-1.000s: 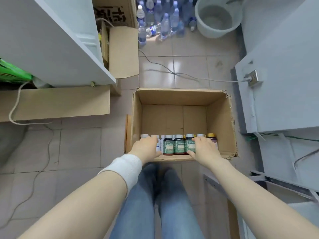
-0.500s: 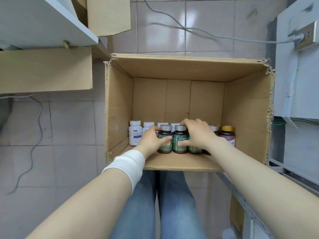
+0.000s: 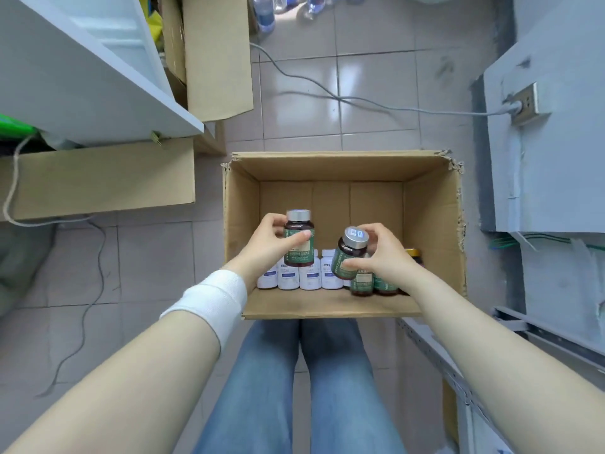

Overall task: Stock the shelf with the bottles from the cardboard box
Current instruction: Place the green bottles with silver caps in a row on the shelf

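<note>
An open cardboard box (image 3: 432, 224) stands on the tiled floor in front of my knees. My left hand (image 3: 265, 247) grips a dark bottle with a green label and silver cap (image 3: 299, 240), held upright above the box floor. My right hand (image 3: 383, 253) holds a second green-label bottle (image 3: 348, 253), tilted to the left. Below them, along the box's near wall, stands a row of white bottles (image 3: 307, 273), more green-label bottles (image 3: 361, 285) and a gold-capped bottle (image 3: 413, 253). A white shelf (image 3: 82, 77) juts in at the upper left.
Flat cardboard (image 3: 98, 178) lies under the shelf, and another carton (image 3: 212, 54) stands behind it. A grey cable (image 3: 343, 99) crosses the floor to a wall socket (image 3: 523, 104) on the right. Water bottles (image 3: 265, 11) sit at the top. Grey metal shelving (image 3: 556, 322) runs along the right.
Both hands closed on green-label bottles in the row and have lifted them up off the box floor. The camera has pulled back from the box.
</note>
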A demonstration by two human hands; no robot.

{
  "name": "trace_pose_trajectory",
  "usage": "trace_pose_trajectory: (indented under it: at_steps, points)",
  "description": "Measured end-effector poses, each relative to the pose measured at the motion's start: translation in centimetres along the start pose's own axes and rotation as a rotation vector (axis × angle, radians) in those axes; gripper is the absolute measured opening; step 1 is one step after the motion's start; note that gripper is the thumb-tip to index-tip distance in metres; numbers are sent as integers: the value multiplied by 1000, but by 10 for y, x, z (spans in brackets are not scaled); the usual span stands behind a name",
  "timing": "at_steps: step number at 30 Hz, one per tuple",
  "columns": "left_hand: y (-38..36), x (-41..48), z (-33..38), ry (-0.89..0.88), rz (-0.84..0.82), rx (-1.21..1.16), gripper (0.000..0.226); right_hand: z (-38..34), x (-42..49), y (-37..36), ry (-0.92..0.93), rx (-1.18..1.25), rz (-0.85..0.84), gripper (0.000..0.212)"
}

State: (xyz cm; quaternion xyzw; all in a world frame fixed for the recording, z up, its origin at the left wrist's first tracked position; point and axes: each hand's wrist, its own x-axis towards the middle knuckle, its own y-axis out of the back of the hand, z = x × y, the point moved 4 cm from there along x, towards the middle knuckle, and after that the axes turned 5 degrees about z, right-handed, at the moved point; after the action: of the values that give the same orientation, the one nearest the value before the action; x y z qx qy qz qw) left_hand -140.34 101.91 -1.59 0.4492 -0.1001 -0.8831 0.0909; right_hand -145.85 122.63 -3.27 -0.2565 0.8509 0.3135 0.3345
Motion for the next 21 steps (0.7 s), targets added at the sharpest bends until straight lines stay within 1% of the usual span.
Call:
trace_pose_trajectory:
  at_steps: [2,5,8,10,11,12,13,15,16,18,19,21]
  points:
    - [9,-20,36,-100,-37,-17,36,-16,-27,16,-36,126,34,57]
    - [18,-56,89,-255,-117,-60,26,-40,-75,35,-35,318,120,41]
    - [26,-99,131,-376,-220,-101,29,-62,-131,43,-18,572,241,29]
    - [28,-128,150,-434,-336,-127,36,-73,-172,40,9,788,314,25]
    - [29,-146,159,-470,-400,-121,35,-79,-193,37,25,882,351,24]
    - [28,-163,166,-501,-457,-116,34,-83,-215,34,44,963,387,23]
    - [25,-181,171,-525,-508,-106,35,-88,-236,30,67,1043,424,27]
    - [19,-217,178,-563,-589,-72,42,-93,-276,22,107,1182,474,51]
    - [14,-236,180,-580,-631,-67,41,-95,-297,19,127,1233,509,50]
    - [1,-275,183,-602,-719,-89,25,-95,-341,16,179,1303,604,26]
    - [-7,-296,183,-617,-759,-83,19,-93,-363,14,199,1333,648,20]
    - [-22,-343,183,-664,-825,-48,20,-86,-407,11,236,1372,730,20]
